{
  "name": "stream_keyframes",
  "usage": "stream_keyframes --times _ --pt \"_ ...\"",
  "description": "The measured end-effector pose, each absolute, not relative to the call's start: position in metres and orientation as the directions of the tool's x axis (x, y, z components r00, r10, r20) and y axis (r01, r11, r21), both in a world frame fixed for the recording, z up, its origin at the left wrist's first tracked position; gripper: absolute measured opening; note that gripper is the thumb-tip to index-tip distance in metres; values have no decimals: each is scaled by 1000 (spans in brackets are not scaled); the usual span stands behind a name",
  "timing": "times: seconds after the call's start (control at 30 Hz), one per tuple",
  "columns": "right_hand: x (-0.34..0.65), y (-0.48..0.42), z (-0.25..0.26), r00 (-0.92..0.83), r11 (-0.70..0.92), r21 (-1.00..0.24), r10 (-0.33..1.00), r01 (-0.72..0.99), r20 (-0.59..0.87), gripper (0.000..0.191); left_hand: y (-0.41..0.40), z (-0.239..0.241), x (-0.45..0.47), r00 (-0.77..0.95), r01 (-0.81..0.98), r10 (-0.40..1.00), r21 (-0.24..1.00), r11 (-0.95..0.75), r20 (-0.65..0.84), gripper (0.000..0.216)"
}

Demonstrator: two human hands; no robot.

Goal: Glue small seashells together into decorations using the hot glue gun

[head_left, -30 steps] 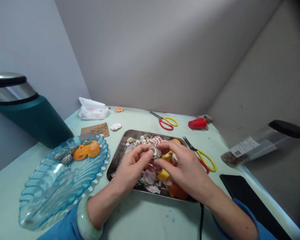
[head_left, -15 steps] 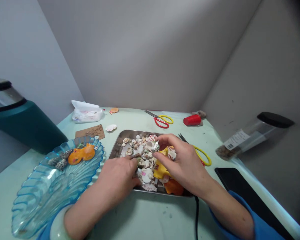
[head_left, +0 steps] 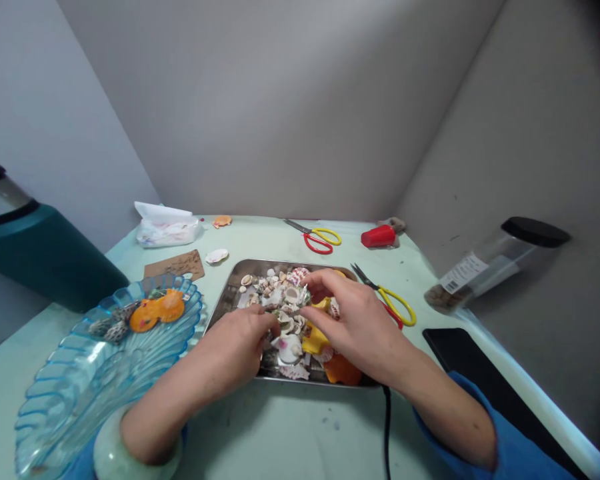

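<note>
From my distant seat I watch two hands at work over a metal tray (head_left: 229,293), which lies near the middle of the surface (head_left: 280,433). The heap of shells (head_left: 289,348) is inside this tray; its raised rim, I suppose, prevents the small pieces from rolling toward the surface's edges.

My left hand (head_left: 237,343) is low over the tray's left part, back upward, fingertips bent down among the shells. Its grip is hidden, so I cannot tell if anything is grasped. My right hand (head_left: 365,327) comes from the other side, thumb and forefinger apart, with a pale shell (head_left: 293,295) just at their tips. Whether this grip bears the shell or only touches it, I cannot tell. The curved fingers seem suitable for so light a piece (pressing would perhaps chip it).

A blue dish (head_left: 115,380) occupies the surface's left edge, its orange pieces (head_left: 170,305) apart from the heap, probably to keep them separate. One pair of scissors (head_left: 322,236) lies toward the far edge; the second scissors (head_left: 397,303) rest just beside the tray's right side, within easy reach, I judge.
</note>
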State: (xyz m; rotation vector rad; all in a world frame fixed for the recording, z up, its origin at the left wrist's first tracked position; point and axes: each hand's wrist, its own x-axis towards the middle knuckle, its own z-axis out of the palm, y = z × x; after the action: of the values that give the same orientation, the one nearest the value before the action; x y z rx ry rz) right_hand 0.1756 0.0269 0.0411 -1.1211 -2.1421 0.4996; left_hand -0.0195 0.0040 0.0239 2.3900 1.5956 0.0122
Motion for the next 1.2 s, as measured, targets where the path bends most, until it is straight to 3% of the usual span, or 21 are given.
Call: stream_keyframes --times 0.1,0.37,0.53,0.63,0.83,0.97,1.07,1.2 --pt "175 27 39 -427 569 -604 821 559 379 22 4 22 -19 416 895 899 237 -377 -138 31" --pt "173 25 40 -438 585 -583 810 564 389 22 2 24 -14 356 934 912 90 -345 -202 14" --pt "171 23 41 -439 608 -576 794 546 421 23 3 25 -12 324 944 923 12 -329 -207 21" --pt "171 22 42 -443 611 -582 791 536 423 23 2 26 -14 329 944 927 61 -323 -183 23" --pt "174 21 44 -451 608 -598 792 522 411 22 -3 24 -12 458 851 879 349 -392 -131 25" --pt "173 21 44 -438 602 -598 797 530 414 21 -4 12 -12 451 815 886 454 -360 -107 16" --pt "173 21 45 -432 602 -603 798 524 421 22 -5 7 -14 429 819 898 461 -342 -95 16" --pt "173 21 45 -428 596 -615 801 517 418 23 -9 11 -15 449 848 883 376 -373 -138 22"
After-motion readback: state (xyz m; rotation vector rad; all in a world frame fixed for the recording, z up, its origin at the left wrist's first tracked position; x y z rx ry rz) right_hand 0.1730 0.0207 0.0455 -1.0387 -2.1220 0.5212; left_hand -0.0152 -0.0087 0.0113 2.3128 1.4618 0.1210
